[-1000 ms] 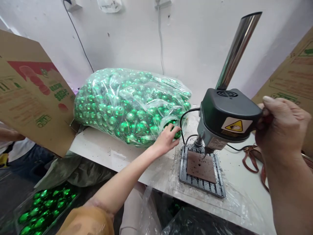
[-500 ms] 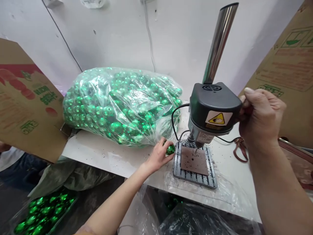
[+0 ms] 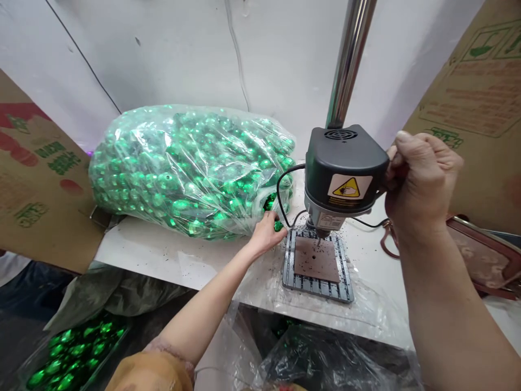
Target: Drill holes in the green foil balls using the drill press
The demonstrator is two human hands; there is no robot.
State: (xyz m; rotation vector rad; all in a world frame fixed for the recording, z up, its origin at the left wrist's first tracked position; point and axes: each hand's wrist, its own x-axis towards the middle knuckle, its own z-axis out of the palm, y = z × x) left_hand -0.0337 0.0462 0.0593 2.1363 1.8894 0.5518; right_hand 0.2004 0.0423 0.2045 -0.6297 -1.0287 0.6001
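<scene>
My left hand [image 3: 266, 232] is closed around a shiny green faceted ball [image 3: 278, 225], mostly hidden by the fingers. It is at the mouth of a clear plastic bag [image 3: 191, 174] full of similar green balls. My right hand [image 3: 425, 176] is wrapped in a fist at the right side of a small black bench drill press [image 3: 345, 168]; the handle it grips is largely hidden. Under the drill bit, a brown square board [image 3: 316, 260] with a small dark hole lies on the slotted metal base [image 3: 290, 271].
A cardboard box [image 3: 36, 179] stands at the left and another cardboard box [image 3: 480, 108] at the right. Dark shavings dot the white table [image 3: 195, 266]. Red-handled pliers [image 3: 388, 241] lie behind my right wrist. Below left, a container holds green balls [image 3: 77, 347].
My left hand has moved from beside the drill base up toward the bag's opening, still with a green ball. My right hand stays on the drill press. The view has shifted slightly.
</scene>
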